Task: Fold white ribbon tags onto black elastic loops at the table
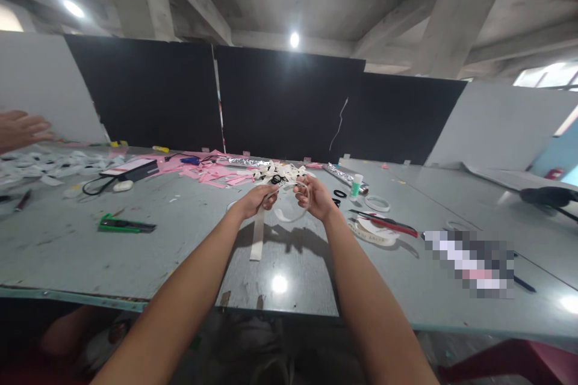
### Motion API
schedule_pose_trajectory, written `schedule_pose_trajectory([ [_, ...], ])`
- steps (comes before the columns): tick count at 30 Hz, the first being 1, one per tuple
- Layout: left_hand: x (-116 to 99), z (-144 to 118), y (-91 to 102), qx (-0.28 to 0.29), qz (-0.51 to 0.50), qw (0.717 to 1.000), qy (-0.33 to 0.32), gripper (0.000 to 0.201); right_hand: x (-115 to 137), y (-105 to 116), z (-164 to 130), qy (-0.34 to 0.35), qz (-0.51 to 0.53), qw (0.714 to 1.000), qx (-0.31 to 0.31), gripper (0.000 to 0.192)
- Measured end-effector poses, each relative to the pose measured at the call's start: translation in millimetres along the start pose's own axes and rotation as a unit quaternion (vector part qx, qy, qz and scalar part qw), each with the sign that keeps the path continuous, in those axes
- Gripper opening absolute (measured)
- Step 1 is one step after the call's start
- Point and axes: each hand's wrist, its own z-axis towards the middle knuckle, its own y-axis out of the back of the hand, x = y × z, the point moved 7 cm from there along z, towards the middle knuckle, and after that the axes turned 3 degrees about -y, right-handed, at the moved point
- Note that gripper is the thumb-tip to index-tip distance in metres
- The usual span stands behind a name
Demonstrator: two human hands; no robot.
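- Head view, centre of the frame: the left hand and the right hand are raised a little above the grey desk, near each other.
- Both hands are closed on a white ribbon strip. The left hand pinches its upper part and the long end hangs down to the desk; the right hand pinches a loop of the same ribbon between the two hands.
- Just behind the hands lies a pile of white ribbon pieces, and left of it there are pink paper scraps.
- Right of the hands: a roll of white ribbon with red-handled scissors on it, a small tape ring and a small bottle with a green cap.
- Lower left of the desk: a green cutter.
- Upper left edge: the hand of another person over more white scraps.
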Motion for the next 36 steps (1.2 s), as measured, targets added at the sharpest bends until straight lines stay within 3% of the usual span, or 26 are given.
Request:
schedule_pose_trajectory([
  [5,2,4,5.2,-0.025,-0.146,0.989,0.02,0.015,5,-7,-2,0.047,0.004,0.999,0.019,0.025],
  [10,-5,3,10.6,-0.08,-0.272,0.958,-0.039,0.018,2,-19,-2,0.058,-0.015,0.998,0.029,0.033],
  [15,-10,2,9.2,-0.08,-0.362,0.924,-0.087,0.013,-10,-22,5,0.052,-0.053,0.997,0.011,0.03],
  [22,-3,8,3.3,-0.071,-0.364,0.925,-0.082,0.02,-11,-12,11,0.097,-0.012,0.992,-0.078,0.024],
  [28,3,7,-6.1,-0.09,-0.315,0.944,-0.043,0.013,-10,-26,9,0.09,0.054,0.994,-0.025,0.019],
  [33,0,10,1.8,-0.142,-0.313,0.935,-0.085,0.01,-13,-31,11,0.06,0.03,0.997,-0.028,0.01],
  [36,-1,11,8.1,-0.163,-0.319,0.928,-0.102,0.007,-17,-32,12,0.053,-0.002,0.998,-0.032,0.015],
])
